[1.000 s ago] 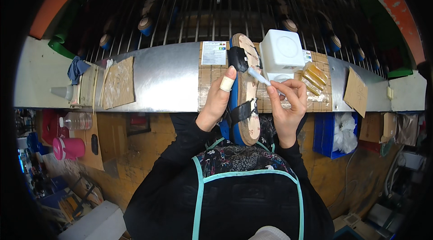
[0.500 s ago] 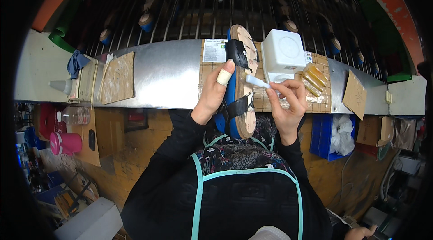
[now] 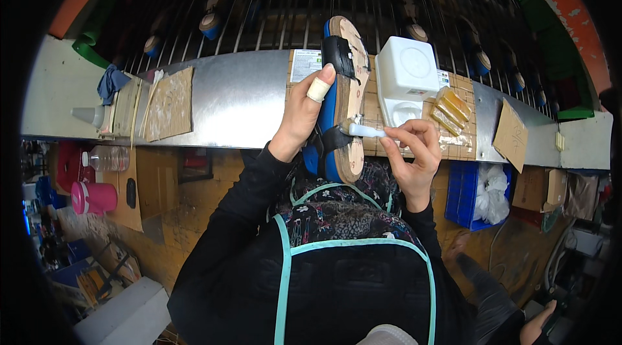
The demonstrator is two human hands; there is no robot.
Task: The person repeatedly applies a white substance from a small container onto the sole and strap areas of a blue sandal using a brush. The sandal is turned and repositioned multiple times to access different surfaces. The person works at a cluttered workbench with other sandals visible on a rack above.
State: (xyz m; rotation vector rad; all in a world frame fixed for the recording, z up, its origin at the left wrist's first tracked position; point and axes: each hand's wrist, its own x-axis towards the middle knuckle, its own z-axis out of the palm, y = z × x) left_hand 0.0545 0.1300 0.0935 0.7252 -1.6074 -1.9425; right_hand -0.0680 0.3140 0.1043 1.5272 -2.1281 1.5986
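Note:
My left hand (image 3: 298,115), its thumb wrapped in a pale bandage, grips a sandal on a blue shoe last (image 3: 352,158). The last is held upright over the bench's near edge, its beige insole side turned to the right. Black straps (image 3: 337,58) wrap over the insole edge, one near the top and one lower down. A small white brush (image 3: 367,131) is pinched between the fingers of my right hand (image 3: 416,154). Its tip touches the insole beside the lower strap.
A white glue dispenser (image 3: 407,69) stands on a cardboard mat (image 3: 463,144), beside wrapped yellow blocks (image 3: 451,110). Behind the metal bench (image 3: 233,99), several lasts (image 3: 210,26) sit among dark rods. A blue crate (image 3: 460,196) holds white plastic. Another person's leg (image 3: 489,290) shows at lower right.
The sandal on its last has risen slightly in the view. The brush has moved down along the insole from between the straps to the lower strap.

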